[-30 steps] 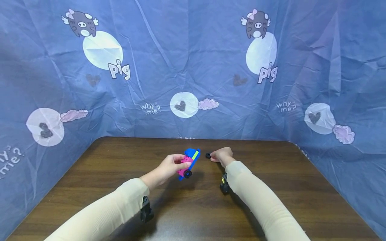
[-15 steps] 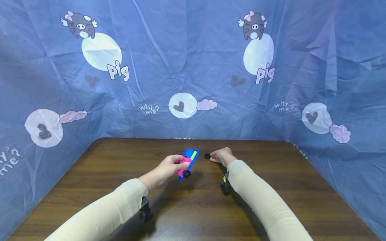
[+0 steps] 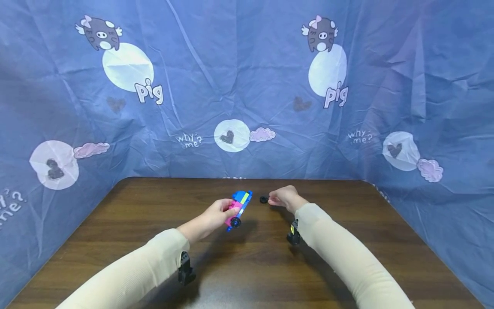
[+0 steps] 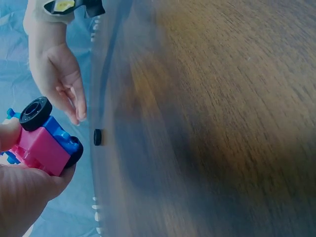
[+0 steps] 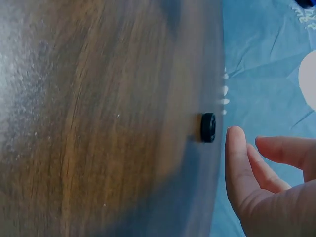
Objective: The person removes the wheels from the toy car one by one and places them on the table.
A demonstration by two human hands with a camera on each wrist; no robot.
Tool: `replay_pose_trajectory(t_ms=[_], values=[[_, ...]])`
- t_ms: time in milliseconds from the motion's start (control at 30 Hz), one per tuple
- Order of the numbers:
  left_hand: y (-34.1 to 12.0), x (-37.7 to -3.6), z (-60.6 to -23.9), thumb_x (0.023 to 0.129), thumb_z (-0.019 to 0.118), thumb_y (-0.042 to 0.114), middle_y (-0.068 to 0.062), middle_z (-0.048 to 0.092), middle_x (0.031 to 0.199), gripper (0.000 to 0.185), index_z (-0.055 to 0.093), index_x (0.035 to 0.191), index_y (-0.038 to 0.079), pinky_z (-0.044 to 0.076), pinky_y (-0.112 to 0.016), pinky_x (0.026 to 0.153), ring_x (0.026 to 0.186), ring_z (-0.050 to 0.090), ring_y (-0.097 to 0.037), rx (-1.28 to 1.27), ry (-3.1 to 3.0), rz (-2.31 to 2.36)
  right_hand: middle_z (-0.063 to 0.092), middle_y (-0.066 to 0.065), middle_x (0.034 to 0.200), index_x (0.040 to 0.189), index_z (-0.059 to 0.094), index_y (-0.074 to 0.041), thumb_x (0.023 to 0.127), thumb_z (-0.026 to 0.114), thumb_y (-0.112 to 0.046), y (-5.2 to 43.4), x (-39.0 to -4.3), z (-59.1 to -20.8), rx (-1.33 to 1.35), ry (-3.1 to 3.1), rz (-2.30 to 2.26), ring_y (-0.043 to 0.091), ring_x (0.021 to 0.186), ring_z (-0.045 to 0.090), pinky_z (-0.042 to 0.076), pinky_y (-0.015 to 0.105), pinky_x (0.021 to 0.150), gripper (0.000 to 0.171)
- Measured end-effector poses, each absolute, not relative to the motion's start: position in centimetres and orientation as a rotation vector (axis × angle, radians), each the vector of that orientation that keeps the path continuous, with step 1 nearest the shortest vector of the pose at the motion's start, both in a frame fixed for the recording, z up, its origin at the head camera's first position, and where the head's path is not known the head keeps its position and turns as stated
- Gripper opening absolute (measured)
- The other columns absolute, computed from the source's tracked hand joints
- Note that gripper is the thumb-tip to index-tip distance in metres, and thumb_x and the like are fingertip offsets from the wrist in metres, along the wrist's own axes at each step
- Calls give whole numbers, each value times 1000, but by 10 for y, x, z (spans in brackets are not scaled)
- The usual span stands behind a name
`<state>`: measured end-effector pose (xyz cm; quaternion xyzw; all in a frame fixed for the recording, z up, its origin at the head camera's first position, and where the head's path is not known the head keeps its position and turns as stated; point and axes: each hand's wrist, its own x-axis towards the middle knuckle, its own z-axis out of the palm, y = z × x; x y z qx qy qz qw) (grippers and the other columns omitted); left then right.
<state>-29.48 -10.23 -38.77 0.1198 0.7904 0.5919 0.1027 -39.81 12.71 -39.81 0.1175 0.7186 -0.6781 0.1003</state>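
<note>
A pink and blue toy car (image 3: 237, 207) with a yellow-green strip is gripped by my left hand (image 3: 208, 219) above the table, tilted. Black wheels show on it in the left wrist view, one a ridged wheel (image 4: 35, 113). A loose black toy wheel (image 3: 264, 199) lies flat on the table to the car's right. Just right of that wheel is my right hand (image 3: 286, 198), its fingers slightly bent and apart from it. In the right wrist view, the space between thumb and fingers (image 5: 237, 148) holds nothing, and the wheel (image 5: 208, 127) sits beyond the fingertips.
The brown wooden table (image 3: 247, 266) spans the lower view. A blue cloth (image 3: 208, 86) printed with pigs and hearts hangs behind it and along both sides. A black wrist camera (image 3: 186, 268) is worn under the left sleeve, another camera (image 3: 293, 234) under the right.
My right fingers have come off the loose wheel and drawn slightly to the right, leaving it on the table. My left hand keeps its hold on the car, which has turned a little.
</note>
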Motion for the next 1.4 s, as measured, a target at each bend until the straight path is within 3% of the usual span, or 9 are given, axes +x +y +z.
replay_pose_trajectory(t_ms=[133,267,467,867,1067,1400], values=[[-102,-294,-387,101,48,8,-15,62,100,34,48,126,-14,48,-20,64,79,56,-11,343,2372,1730,68,20,87,116,57,20,87,54,13,126,-392,-392,271,2122,-1979,12,59,65,58,28,74,30],[-102,-294,-385,100,50,10,-15,62,100,33,49,124,-14,49,-21,66,80,57,-11,328,2399,1732,66,13,77,118,54,22,90,52,12,126,-384,-389,209,2073,-1969,13,62,65,58,28,73,30],[-102,-295,-384,100,52,13,-15,62,99,31,51,119,-11,51,-23,69,82,58,-12,323,2426,1733,65,11,74,121,53,22,92,52,9,128,-373,-387,140,2002,-1959,14,66,66,58,28,73,32],[-100,-293,-383,97,56,13,-18,61,105,35,51,123,-11,53,-31,79,89,60,-19,263,2487,1706,68,15,86,118,55,21,93,54,3,117,-338,-379,-107,1972,-1825,18,76,69,57,34,83,31],[-99,-292,-384,96,60,13,-16,61,101,35,52,120,-11,54,-28,73,84,59,-17,268,2459,1738,70,18,94,119,54,21,94,55,0,109,-318,-375,-249,1937,-1760,19,80,70,57,35,84,32],[-98,-293,-381,95,61,16,-14,65,101,35,55,119,-9,56,-32,78,80,61,-13,291,2406,1767,69,27,102,114,59,16,91,63,-1,102,-298,-374,-417,1936,-1630,21,83,71,56,41,86,29]])
